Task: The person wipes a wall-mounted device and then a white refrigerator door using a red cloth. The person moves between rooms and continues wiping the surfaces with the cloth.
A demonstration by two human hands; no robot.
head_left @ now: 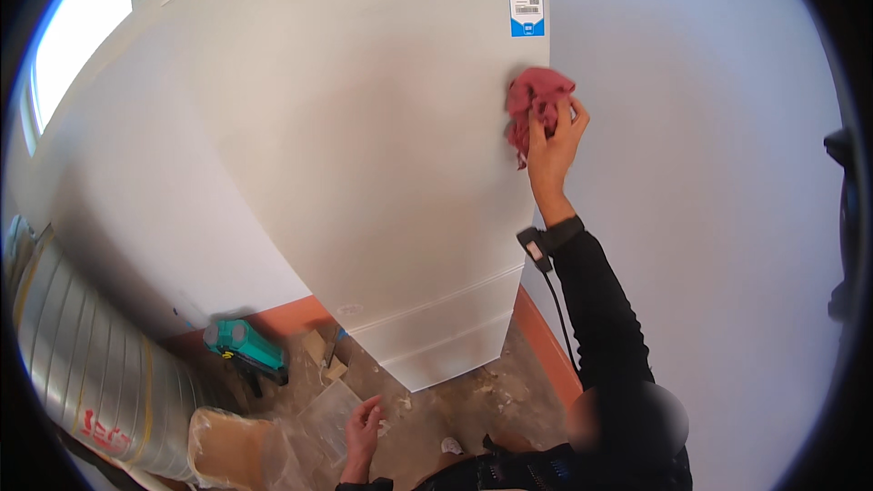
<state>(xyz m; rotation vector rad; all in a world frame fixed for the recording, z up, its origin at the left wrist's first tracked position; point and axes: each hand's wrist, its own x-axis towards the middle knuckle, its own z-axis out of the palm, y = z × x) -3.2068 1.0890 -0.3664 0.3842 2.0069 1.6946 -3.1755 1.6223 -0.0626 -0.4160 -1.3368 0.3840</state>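
My right hand point(554, 150) grips a crumpled dark-pink cloth point(539, 92) against the right edge of a tall pale appliance point(382, 150). Just above the cloth, a blue-and-white label point(526, 3) with writing and printed codes is stuck to the panel. Part of the cloth is hidden behind my fingers. A black band with a small box and a cable point(535, 249) circles my right wrist. My left hand point(363, 426) hangs low over the floor, loosely curled, with nothing visible in it. It is apart from the appliance.
A green power tool or device point(245, 348) stands by the left wall. Ribbed silvery ducting point(89, 361) bends along the far left, beside a plastic-wrapped brown box point(225, 443). A clear sheet point(334, 416) and scraps lie on the brown floor point(470, 402). A pale wall point(682, 150) rises at right.
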